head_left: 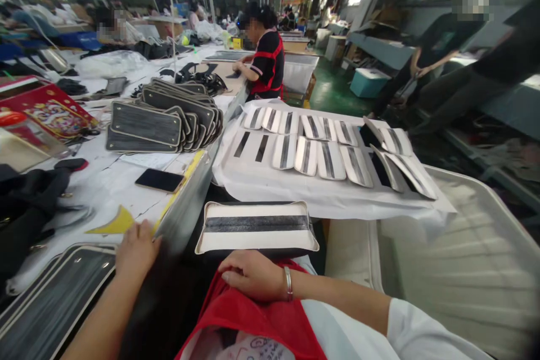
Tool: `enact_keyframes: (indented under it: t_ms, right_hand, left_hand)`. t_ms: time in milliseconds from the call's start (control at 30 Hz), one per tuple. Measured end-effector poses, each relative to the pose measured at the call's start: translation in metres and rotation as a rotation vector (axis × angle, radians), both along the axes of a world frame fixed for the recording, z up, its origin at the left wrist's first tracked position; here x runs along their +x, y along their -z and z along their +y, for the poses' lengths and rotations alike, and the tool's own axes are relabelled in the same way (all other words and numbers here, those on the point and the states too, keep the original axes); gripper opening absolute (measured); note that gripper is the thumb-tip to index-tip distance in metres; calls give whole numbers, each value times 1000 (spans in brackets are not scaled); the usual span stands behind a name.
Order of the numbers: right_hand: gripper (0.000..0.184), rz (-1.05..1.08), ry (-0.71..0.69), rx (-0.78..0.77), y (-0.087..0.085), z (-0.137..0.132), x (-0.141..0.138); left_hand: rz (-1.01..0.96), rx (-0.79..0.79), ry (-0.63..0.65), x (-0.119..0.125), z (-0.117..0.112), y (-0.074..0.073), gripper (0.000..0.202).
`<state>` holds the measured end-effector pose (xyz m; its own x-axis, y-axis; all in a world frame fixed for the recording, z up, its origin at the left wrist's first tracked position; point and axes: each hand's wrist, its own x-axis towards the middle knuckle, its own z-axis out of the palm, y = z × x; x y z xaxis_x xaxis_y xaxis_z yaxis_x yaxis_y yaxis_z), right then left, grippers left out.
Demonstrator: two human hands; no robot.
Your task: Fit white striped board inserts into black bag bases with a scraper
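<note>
My left hand [137, 250] rests palm down at the table's edge, fingers loosely apart and holding nothing. It is beside a yellow curved piece [116, 222] and the upper end of dark, light-edged panels [63, 298]. My right hand [255, 274], with a bracelet at the wrist, lies relaxed on the red apron [248, 315] at my lap, nothing visible in it. Just beyond it, a white bag base-like panel [255, 242] with raised edges and a dark central strip [257, 223] lies on a dark surface. Neither hand grips this panel.
Striped white panels [331, 160] lie in rows on a white-covered board [261, 183]. On the left table are stacked dark panels [145, 124], a phone [159, 180] and a red box [46, 109]. A pale bin [485, 236] stands right. A co-worker [268, 59] works ahead; others stand right.
</note>
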<state>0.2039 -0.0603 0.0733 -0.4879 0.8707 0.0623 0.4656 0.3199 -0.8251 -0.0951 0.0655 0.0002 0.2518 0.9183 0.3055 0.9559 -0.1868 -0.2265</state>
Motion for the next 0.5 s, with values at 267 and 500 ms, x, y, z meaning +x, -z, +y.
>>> enact_keyframes:
  t_ms: [267,500]
  right_hand:
    - [20,113,43,-182,-5,0,-2]
    - [37,485,13,-691,-18,6,-15]
  left_hand:
    - [-62,-2,33,10,-20,12,44]
    - [-303,398,491,29,-82,-62,53]
